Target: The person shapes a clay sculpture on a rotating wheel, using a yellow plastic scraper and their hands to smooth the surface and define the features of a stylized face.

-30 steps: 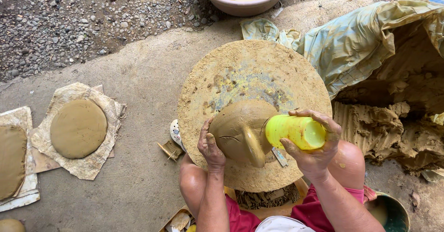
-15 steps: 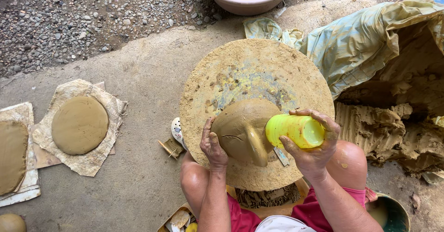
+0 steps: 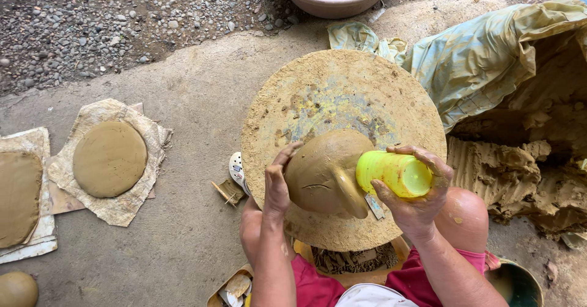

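Observation:
A lump of wet brown clay (image 3: pixel 324 172) lies on a round, clay-crusted work board (image 3: pixel 318 87) set across my knees. My left hand (image 3: pixel 278 181) presses flat against the lump's left side. My right hand (image 3: pixel 419 200) grips a yellow-green plastic cup (image 3: pixel 391 172), held on its side with its base pushed against the right of the clay. A ridge of clay bulges where the cup meets the lump.
Two flattened clay discs on cloth, one (image 3: pixel 110 158) and another (image 3: pixel 18 197), lie on the concrete to the left. A clay ball (image 3: pixel 17 290) sits at bottom left. A pink basin (image 3: pixel 339 4) of water stands ahead. A clay heap (image 3: pixel 520 172) under plastic sheeting (image 3: pixel 489 56) is on the right.
Both hands stay on the clay and cup. My left hand's fingers have shifted slightly up the lump's side; the cup holds nearly the same position.

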